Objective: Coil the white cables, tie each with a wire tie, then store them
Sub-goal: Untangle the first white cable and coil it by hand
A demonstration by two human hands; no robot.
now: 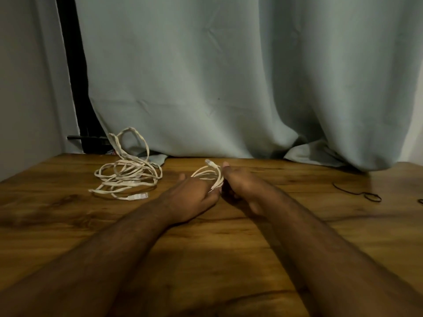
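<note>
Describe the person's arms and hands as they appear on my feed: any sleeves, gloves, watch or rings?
Both forearms are bare up to the frame's edge, with no sleeves in view. The left hand and right hand wear no gloves; no watch, band or ring shows.

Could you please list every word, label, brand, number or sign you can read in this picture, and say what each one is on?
There is no readable text in this view.
The coiled white cable between the left hand and right hand: no print visible.
The loose white cables on the wooden table: jackets and plugs too small and blurred for any marking.
The curtain: plain.
The black wire ties: plain.
</note>
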